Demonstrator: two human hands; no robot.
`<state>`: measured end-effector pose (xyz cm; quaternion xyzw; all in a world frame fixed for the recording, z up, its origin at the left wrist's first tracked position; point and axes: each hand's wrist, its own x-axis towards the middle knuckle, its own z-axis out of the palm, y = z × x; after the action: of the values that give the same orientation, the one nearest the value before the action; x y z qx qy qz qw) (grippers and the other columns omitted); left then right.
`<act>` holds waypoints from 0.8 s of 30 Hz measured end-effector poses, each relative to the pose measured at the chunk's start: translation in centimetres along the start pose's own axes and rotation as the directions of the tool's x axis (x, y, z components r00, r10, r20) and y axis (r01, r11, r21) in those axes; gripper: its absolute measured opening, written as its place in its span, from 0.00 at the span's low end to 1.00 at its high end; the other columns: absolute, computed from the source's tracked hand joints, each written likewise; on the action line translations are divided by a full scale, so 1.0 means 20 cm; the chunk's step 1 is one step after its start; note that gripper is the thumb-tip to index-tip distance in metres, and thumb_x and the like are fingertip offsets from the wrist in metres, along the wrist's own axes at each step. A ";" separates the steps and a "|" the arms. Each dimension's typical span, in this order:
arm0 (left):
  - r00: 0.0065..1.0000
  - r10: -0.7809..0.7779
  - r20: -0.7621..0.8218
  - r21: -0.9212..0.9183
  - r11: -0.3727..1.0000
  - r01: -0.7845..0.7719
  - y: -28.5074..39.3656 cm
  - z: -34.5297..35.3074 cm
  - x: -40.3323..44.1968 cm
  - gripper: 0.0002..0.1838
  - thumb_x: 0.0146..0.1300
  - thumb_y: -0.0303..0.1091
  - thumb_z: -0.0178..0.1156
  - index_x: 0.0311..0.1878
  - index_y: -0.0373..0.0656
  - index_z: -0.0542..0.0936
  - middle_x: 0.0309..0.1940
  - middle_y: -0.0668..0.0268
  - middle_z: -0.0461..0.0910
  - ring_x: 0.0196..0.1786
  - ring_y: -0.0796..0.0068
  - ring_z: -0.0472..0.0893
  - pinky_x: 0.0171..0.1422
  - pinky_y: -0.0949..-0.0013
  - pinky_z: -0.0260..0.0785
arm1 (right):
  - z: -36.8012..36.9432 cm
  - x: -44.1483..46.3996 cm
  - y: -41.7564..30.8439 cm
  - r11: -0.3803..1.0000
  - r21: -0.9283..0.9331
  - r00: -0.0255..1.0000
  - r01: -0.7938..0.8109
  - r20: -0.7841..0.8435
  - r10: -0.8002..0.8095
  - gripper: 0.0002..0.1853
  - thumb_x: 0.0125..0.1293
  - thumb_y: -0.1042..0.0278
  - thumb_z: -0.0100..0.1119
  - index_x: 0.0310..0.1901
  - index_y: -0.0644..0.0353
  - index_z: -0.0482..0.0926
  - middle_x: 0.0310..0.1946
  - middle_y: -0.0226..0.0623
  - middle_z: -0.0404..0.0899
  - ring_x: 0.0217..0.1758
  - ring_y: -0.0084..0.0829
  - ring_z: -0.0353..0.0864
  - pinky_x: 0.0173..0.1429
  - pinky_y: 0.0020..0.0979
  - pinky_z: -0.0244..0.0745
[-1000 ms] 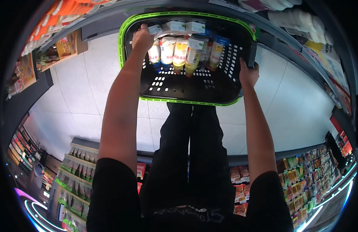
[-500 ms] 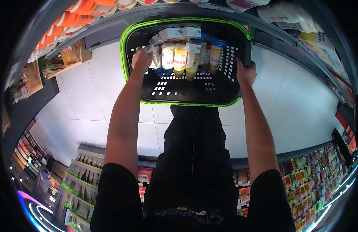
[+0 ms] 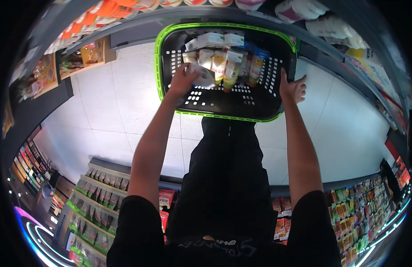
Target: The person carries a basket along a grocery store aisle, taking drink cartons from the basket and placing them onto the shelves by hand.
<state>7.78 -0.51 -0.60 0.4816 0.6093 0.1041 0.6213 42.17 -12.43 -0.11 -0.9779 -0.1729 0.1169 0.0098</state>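
A black basket with a green rim (image 3: pixel 159 66) hangs in front of my legs. Inside its left part, my left hand (image 3: pixel 183 80) holds a small clear-and-white package (image 3: pixel 203 76), its fingers closed on the near edge. Behind and beside the package stand several bottles with white and yellow labels (image 3: pixel 218 66). White boxes (image 3: pixel 211 39) lie along the far side of the basket. My right hand (image 3: pixel 292 89) is at the basket's right side, thumb against the edge, the other fingers spread outward with nothing visible in them.
A shelf with orange-topped packs (image 3: pixel 109 9) runs across the top, with white bottles (image 3: pixel 333 27) at its right. Wooden crates (image 3: pixel 94 53) stand at left. Racks of small bags (image 3: pixel 101 196) and packets (image 3: pixel 355 209) are low at both sides, over a pale tiled floor (image 3: pixel 117 111).
My left hand has moved from the basket's left side inward and down, bringing the package over the bottles. The right hand's fingers have opened outward. The basket appears slightly farther right.
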 end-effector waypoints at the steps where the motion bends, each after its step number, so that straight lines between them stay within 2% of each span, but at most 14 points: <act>1: 0.998 -0.067 0.014 -0.072 0.995 0.068 0.07 -0.01 -0.07 0.29 0.57 0.37 0.66 0.59 0.32 0.71 0.40 0.57 0.81 0.42 0.72 0.81 0.45 0.70 0.75 | -0.02 -0.04 -0.01 1.000 0.010 1.000 0.015 -0.007 -0.015 0.57 0.46 0.27 0.61 0.69 0.60 0.52 0.59 0.56 0.65 0.64 0.55 0.64 0.64 0.61 0.54; 3: 1.000 -0.025 -0.008 -0.201 0.979 0.023 0.09 -0.03 -0.17 0.27 0.58 0.37 0.64 0.58 0.32 0.72 0.37 0.57 0.82 0.37 0.74 0.82 0.39 0.72 0.75 | -0.09 -0.15 -0.05 0.944 -0.107 0.912 0.311 -0.246 -0.328 0.55 0.48 0.33 0.66 0.69 0.61 0.54 0.56 0.56 0.67 0.62 0.55 0.66 0.66 0.55 0.57; 5: 0.987 -0.160 0.020 -0.145 0.976 0.161 0.17 -0.05 -0.29 0.25 0.59 0.37 0.61 0.57 0.32 0.73 0.35 0.57 0.81 0.30 0.76 0.81 0.29 0.75 0.73 | -0.16 -0.27 -0.12 0.745 0.284 0.792 0.604 -0.111 -0.600 0.50 0.48 0.42 0.71 0.67 0.63 0.59 0.58 0.56 0.67 0.62 0.51 0.67 0.64 0.45 0.63; 6: 0.989 -0.139 0.055 -0.189 0.971 0.147 0.18 -0.04 -0.34 0.23 0.60 0.38 0.59 0.56 0.35 0.74 0.31 0.61 0.81 0.24 0.80 0.77 0.22 0.77 0.66 | -0.27 -0.39 -0.20 0.710 0.537 0.752 0.455 0.195 -0.629 0.48 0.48 0.45 0.72 0.65 0.64 0.62 0.57 0.55 0.68 0.61 0.48 0.69 0.63 0.40 0.66; 7: 0.989 -0.120 0.089 -0.234 0.963 0.137 0.20 -0.02 -0.39 0.21 0.61 0.38 0.57 0.55 0.37 0.75 0.27 0.64 0.80 0.17 0.83 0.73 0.16 0.80 0.59 | -0.34 -0.52 -0.28 0.680 0.702 0.592 0.212 0.461 -0.661 0.45 0.48 0.48 0.74 0.63 0.66 0.65 0.56 0.54 0.70 0.61 0.45 0.70 0.61 0.36 0.68; 9: 0.988 -0.134 0.072 -0.299 0.942 0.149 0.21 0.02 -0.44 0.19 0.62 0.40 0.55 0.50 0.36 0.78 0.26 0.65 0.80 0.17 0.84 0.72 0.16 0.81 0.59 | -0.28 -0.72 -0.32 0.462 0.701 0.474 0.543 0.198 -0.858 0.39 0.47 0.51 0.74 0.56 0.67 0.73 0.50 0.51 0.75 0.55 0.37 0.76 0.55 0.34 0.73; 10: 0.984 -0.140 0.108 -0.270 0.949 0.165 0.18 0.02 -0.44 0.19 0.62 0.40 0.55 0.49 0.36 0.78 0.26 0.66 0.79 0.17 0.85 0.72 0.16 0.81 0.59 | -0.27 -0.75 -0.34 0.465 0.701 0.469 0.540 0.208 -0.858 0.39 0.47 0.51 0.74 0.56 0.67 0.73 0.50 0.51 0.75 0.55 0.37 0.76 0.55 0.34 0.73; 12: 0.976 -0.138 0.169 -0.265 0.947 0.180 0.17 0.03 -0.47 0.17 0.66 0.43 0.53 0.41 0.37 0.80 0.23 0.68 0.77 0.17 0.85 0.71 0.15 0.81 0.58 | -0.28 -0.79 -0.42 0.665 0.721 0.240 0.196 0.622 -0.745 0.34 0.48 0.53 0.74 0.52 0.68 0.76 0.41 0.45 0.80 0.45 0.32 0.81 0.52 0.30 0.74; 13: 0.974 -0.148 0.169 -0.264 0.946 0.190 0.14 0.04 -0.47 0.17 0.66 0.43 0.53 0.41 0.37 0.80 0.23 0.68 0.77 0.17 0.85 0.71 0.15 0.81 0.58 | -0.23 -0.80 -0.42 0.670 0.718 0.234 0.190 0.629 -0.741 0.34 0.48 0.53 0.74 0.52 0.68 0.76 0.41 0.45 0.80 0.45 0.32 0.81 0.52 0.30 0.74; 15: 0.966 -0.194 0.173 -0.537 0.803 0.258 0.07 0.06 -0.46 0.21 0.66 0.49 0.55 0.38 0.36 0.80 0.16 0.70 0.72 0.12 0.83 0.69 0.14 0.80 0.59 | -0.14 -0.80 -0.41 0.664 0.741 0.231 0.102 0.632 -0.740 0.31 0.48 0.54 0.74 0.49 0.69 0.78 0.36 0.42 0.82 0.38 0.29 0.82 0.47 0.27 0.75; 17: 0.963 -0.190 0.193 -0.551 0.791 0.266 0.02 0.07 -0.45 0.24 0.68 0.53 0.53 0.37 0.38 0.80 0.18 0.71 0.72 0.15 0.83 0.70 0.18 0.80 0.60 | -0.08 -0.79 -0.38 0.693 0.718 0.218 0.058 0.669 -0.711 0.28 0.54 0.54 0.70 0.49 0.67 0.78 0.35 0.38 0.83 0.38 0.26 0.82 0.46 0.26 0.76; 19: 0.993 -0.051 0.103 -0.409 0.908 0.089 -0.01 0.10 -0.44 0.24 0.67 0.55 0.54 0.40 0.38 0.79 0.21 0.71 0.74 0.19 0.84 0.71 0.22 0.80 0.63 | -0.01 -0.80 -0.34 0.647 0.633 0.243 -0.425 0.768 -0.593 0.23 0.60 0.54 0.66 0.50 0.65 0.79 0.37 0.35 0.83 0.38 0.24 0.82 0.44 0.26 0.76; 20: 0.987 -0.160 -0.009 -0.370 0.917 0.145 -0.01 0.18 -0.43 0.23 0.66 0.54 0.56 0.44 0.40 0.78 0.23 0.72 0.73 0.21 0.86 0.68 0.24 0.80 0.61 | -0.01 -0.80 -0.33 0.604 0.547 0.178 -0.580 0.808 -0.561 0.22 0.65 0.54 0.61 0.52 0.64 0.76 0.41 0.33 0.81 0.41 0.23 0.81 0.47 0.25 0.75; 24: 0.957 -0.176 0.232 -0.564 0.777 0.280 -0.12 0.24 -0.33 0.22 0.62 0.53 0.60 0.43 0.40 0.78 0.23 0.74 0.73 0.22 0.86 0.69 0.25 0.78 0.61 | 0.11 -0.81 -0.34 0.619 0.505 0.212 -0.601 0.848 -0.486 0.28 0.65 0.45 0.59 0.53 0.64 0.76 0.41 0.34 0.80 0.41 0.25 0.81 0.48 0.28 0.75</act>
<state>9.29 -8.62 1.00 0.1935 0.5464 0.1716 0.7966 24.63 -11.57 1.70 -0.5621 -0.0234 0.7634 0.3173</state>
